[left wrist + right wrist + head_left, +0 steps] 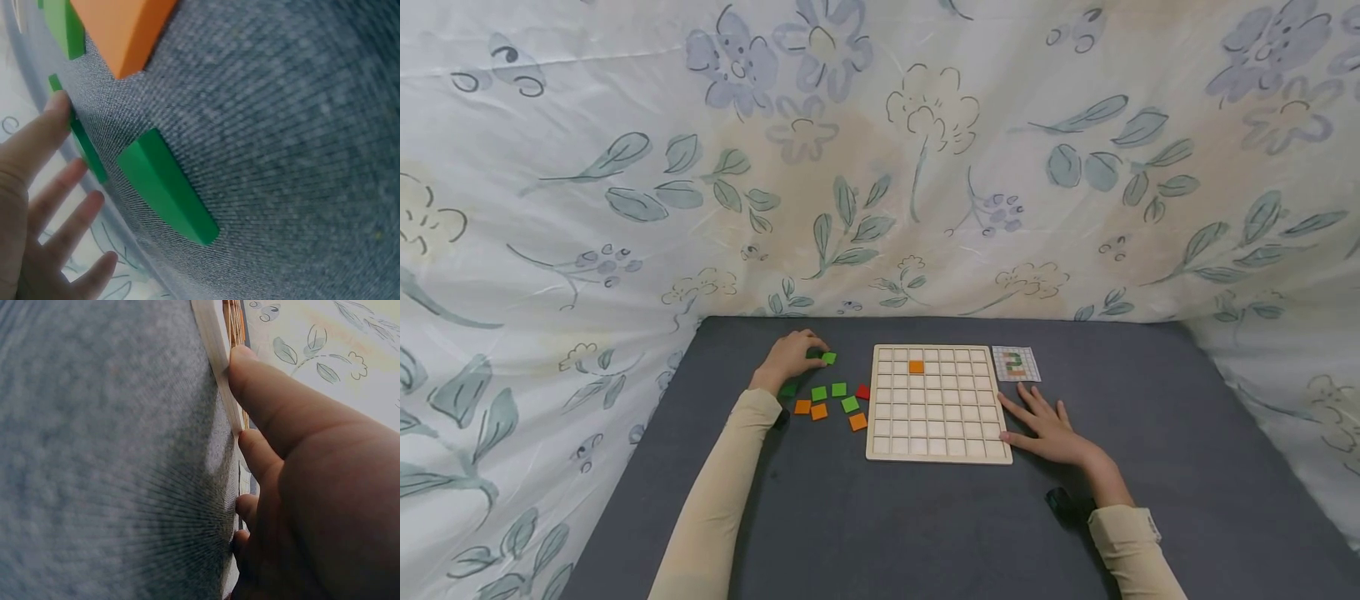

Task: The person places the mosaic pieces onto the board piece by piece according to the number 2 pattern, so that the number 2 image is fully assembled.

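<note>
My left hand (787,358) reaches over the dark cloth at the far left of the board, its thumb tip at a light green tile (829,358). In the left wrist view its fingers are apart and extended, close to a darker green tile (90,153). Another dark green tile (167,190) lies nearer the wrist. Fingertips of my right hand (1051,432), fingers spread, rest against the right edge of the pale wooden grid board (940,461). One orange tile (916,367) sits in a cell of the board's second row.
Several loose tiles lie left of the board, among them an orange tile (818,412), a light green tile (838,389) and a red tile (863,392). A printed pattern card (1017,364) is beside the board's top right corner. Floral fabric (865,250) hangs behind the table.
</note>
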The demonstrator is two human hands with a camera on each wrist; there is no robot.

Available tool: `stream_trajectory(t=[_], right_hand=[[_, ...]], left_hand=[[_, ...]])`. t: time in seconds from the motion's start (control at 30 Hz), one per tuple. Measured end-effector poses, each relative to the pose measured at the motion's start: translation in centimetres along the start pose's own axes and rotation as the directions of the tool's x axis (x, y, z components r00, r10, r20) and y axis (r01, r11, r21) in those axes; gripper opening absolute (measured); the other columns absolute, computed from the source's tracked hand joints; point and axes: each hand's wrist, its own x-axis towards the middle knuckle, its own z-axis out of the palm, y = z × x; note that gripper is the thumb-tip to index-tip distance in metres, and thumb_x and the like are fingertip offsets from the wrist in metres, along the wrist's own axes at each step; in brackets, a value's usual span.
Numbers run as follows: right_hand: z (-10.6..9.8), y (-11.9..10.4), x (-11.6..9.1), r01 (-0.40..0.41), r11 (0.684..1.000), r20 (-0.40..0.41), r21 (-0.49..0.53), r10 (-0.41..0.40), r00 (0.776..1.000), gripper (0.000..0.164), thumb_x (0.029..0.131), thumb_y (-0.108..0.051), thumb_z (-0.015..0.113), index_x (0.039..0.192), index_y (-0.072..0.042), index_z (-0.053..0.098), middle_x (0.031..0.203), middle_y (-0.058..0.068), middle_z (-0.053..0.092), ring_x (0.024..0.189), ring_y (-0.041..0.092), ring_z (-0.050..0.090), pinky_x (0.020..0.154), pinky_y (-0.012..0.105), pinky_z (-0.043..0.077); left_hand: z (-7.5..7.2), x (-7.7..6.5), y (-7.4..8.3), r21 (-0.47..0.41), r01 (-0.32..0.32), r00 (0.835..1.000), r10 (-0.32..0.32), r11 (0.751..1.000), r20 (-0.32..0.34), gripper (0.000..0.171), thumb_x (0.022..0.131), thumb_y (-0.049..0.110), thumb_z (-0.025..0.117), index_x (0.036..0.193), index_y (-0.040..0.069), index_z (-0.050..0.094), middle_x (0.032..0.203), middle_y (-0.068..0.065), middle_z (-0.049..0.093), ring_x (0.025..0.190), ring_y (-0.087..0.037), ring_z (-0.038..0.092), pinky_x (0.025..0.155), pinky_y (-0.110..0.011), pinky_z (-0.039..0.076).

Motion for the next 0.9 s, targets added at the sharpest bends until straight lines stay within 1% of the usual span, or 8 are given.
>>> stream_trajectory(t=[0.13,0.27,0.37,0.5,0.77,0.9], right_hand=[[0.1,0.3,0.1,0.010,1.000,-0.006,-0.003,-0.010,1.000,0.068,0.090,-0.041,0.056,0.148,-0.019,0.027,0.152,0.027,0.006,0.137,0.048,-0.004,0.099,0.071,-0.013],[0.0,0.2,0.2,-0.004,1.000,0.006,0.001,0.004,1.000,0.070,0.090,-0.043,0.056,0.148,-0.018,0.027,0.152,0.025,0.006,0.138,0.047,-0.005,0.099,0.070,-0.014],[-0.2,0.0,0.2,-0.021,1.000,0.022,-0.013,0.022,1.000,0.070,0.090,-0.043,0.056,0.148,-0.017,0.027,0.153,0.024,0.005,0.138,0.047,-0.005,0.100,0.070,-0.013],[-0.2,-0.3,0.2,-0.029,0.999,0.020,-0.033,0.029,0.999,0.070,0.089,-0.042,0.057,0.147,-0.013,0.028,0.152,0.025,0.006,0.138,0.048,-0.003,0.100,0.070,-0.011],[-0.1,-0.4,0.1,-0.034,0.999,0.020,-0.027,0.035,0.999,0.071,0.089,-0.042,0.057,0.147,-0.013,0.028,0.152,0.025,0.007,0.137,0.048,-0.003,0.100,0.071,-0.011],[-0.1,-0.4,-0.1,-0.038,0.999,0.020,-0.031,0.039,0.999,0.070,0.089,-0.042,0.058,0.147,-0.014,0.029,0.152,0.025,0.007,0.137,0.048,-0.002,0.100,0.071,-0.010]], left_hand=[[0.0,0.0,0.0,0.006,0.001,1.000,-0.001,1.000,-0.013,0.032,0.084,0.033,0.068,0.112,0.016,0.068,0.121,-0.008,0.056,0.112,-0.030,0.050,0.098,-0.052,0.039],[-0.1,0.1,0.4,0.016,0.000,1.000,0.000,1.000,-0.031,0.032,0.084,0.035,0.067,0.110,0.016,0.069,0.119,-0.007,0.057,0.111,-0.030,0.051,0.097,-0.052,0.040],[-0.1,0.3,0.7,0.027,-0.004,0.999,0.005,1.000,-0.038,0.032,0.084,0.036,0.067,0.110,0.017,0.069,0.119,-0.006,0.057,0.111,-0.029,0.051,0.097,-0.051,0.041],[-0.1,0.6,1.2,0.034,-0.023,0.999,0.025,0.999,-0.047,0.032,0.084,0.037,0.067,0.110,0.018,0.069,0.120,-0.006,0.057,0.111,-0.029,0.051,0.096,-0.050,0.041],[0.0,0.9,2.6,0.057,-0.055,0.996,0.060,0.997,-0.073,0.032,0.084,0.038,0.066,0.109,0.018,0.069,0.120,-0.006,0.057,0.110,-0.029,0.053,0.096,-0.047,0.043],[0.1,1.1,3.4,0.056,-0.070,0.994,0.075,0.996,-0.075,0.032,0.084,0.038,0.066,0.109,0.019,0.069,0.121,-0.006,0.057,0.111,-0.029,0.052,0.097,-0.047,0.042]])
